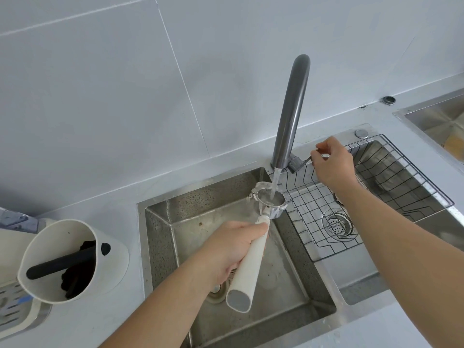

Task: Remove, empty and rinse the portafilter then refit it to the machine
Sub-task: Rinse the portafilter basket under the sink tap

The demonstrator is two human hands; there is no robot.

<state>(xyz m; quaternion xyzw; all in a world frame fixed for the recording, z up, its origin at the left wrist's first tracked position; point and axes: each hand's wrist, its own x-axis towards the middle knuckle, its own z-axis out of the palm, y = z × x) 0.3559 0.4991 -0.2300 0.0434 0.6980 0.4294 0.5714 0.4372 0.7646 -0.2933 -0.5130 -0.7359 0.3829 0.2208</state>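
two hands work over the sink [160,247]. the left hand [233,249], arm reaching forward, clenches the white handle of the portafilter [270,202], holding its basket under the water stream [275,183] from the faucet [291,116]. the right hand [331,163] pinches the faucet lever [305,160], wrist bent down.

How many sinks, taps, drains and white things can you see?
Sink basins: 3
Taps: 1
Drain strainers: 2
White things: 2, the knock box and the portafilter handle
Total: 8
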